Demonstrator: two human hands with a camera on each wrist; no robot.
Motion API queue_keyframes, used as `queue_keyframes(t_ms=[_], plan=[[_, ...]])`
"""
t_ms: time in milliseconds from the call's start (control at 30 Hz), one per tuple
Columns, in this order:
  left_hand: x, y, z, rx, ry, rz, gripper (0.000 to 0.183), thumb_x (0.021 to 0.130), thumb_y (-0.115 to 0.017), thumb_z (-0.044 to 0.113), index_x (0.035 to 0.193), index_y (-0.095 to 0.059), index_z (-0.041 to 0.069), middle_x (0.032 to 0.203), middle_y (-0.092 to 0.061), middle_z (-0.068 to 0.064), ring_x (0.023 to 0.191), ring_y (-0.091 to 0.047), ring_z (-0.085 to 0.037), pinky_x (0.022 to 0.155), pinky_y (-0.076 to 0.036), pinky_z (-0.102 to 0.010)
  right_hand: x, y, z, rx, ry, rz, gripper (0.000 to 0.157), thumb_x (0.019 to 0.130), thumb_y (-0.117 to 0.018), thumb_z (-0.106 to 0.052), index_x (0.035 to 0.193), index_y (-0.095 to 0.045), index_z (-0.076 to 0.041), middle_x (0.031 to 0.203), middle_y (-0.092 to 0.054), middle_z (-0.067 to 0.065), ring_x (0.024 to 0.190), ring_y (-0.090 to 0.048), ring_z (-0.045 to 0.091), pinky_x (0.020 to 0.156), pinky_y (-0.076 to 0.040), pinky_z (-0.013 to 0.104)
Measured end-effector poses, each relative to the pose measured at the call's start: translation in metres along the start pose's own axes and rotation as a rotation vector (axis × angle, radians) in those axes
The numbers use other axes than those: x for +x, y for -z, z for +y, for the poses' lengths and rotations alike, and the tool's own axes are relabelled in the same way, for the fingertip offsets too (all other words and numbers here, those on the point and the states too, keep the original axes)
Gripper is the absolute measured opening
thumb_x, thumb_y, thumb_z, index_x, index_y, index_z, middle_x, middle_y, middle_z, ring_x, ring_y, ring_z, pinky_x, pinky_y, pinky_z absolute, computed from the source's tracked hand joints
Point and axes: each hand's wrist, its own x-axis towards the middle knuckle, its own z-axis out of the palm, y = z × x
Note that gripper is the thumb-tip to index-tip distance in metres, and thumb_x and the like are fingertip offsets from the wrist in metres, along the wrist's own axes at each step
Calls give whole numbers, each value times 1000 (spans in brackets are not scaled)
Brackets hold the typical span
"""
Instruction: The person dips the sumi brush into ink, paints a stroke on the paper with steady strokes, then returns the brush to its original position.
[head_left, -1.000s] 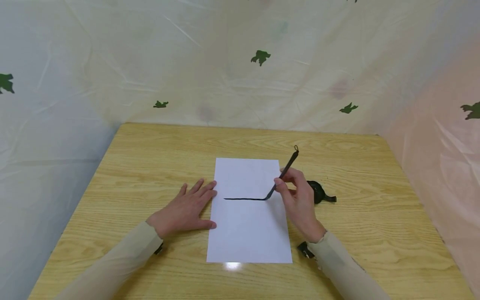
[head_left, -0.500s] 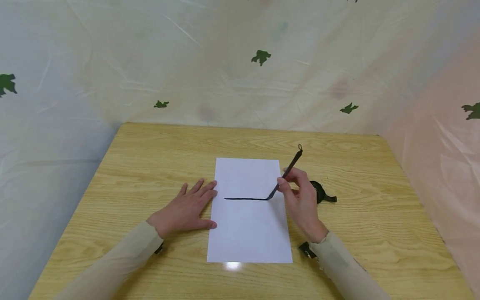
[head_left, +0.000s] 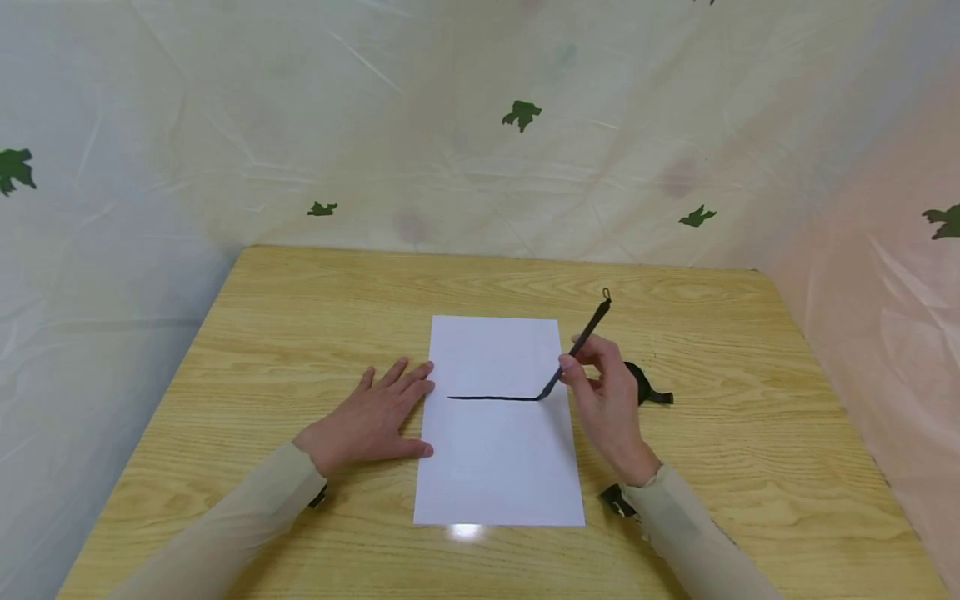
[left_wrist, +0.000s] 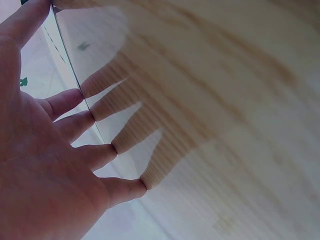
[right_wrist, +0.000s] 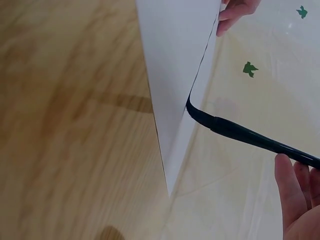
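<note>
A white sheet of paper (head_left: pixel 495 450) lies on the wooden table (head_left: pixel 300 333) with a black horizontal stroke (head_left: pixel 491 397) painted across its middle. My right hand (head_left: pixel 603 400) pinches a black ink brush (head_left: pixel 581 342), its tip (head_left: pixel 542 395) touching the paper at the stroke's right end. In the right wrist view the brush (right_wrist: pixel 250 135) meets the paper (right_wrist: pixel 175 60) at its bent tip. My left hand (head_left: pixel 371 417) lies flat on the table with straight fingers (left_wrist: pixel 100 150), fingertips at the paper's left edge.
A small black ink dish (head_left: pixel 641 383) sits on the table just right of my right hand. Pale plastic sheeting (head_left: pixel 480 125) with green leaf shapes walls the table at the back and both sides.
The brush tip has drawn slightly further right, lengthening the stroke, and my right hand has shifted right with it. The left hand has not moved.
</note>
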Motion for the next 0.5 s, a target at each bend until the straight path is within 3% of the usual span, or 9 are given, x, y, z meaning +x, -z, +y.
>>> queue_keyframes(t_ms=[300, 500], plan=[[0, -1, -1, -2, -2, 9, 89, 81, -62, 67, 146, -40, 10, 160, -18, -4, 146, -9, -35, 104, -17, -69, -8, 0, 31, -29, -29, 3, 34, 87, -65, 10, 119, -55, 2, 92, -60, 13, 83, -66, 19, 61, -54, 20], [0, -2, -1, -5, 1, 10, 89, 81, -62, 67, 146, -40, 10, 160, -18, -3, 146, -8, -35, 105, -17, -69, -9, 3, 36, -12, -18, 4, 35, 88, -65, 7, 120, -55, 0, 94, -61, 9, 83, -67, 18, 60, -55, 24]])
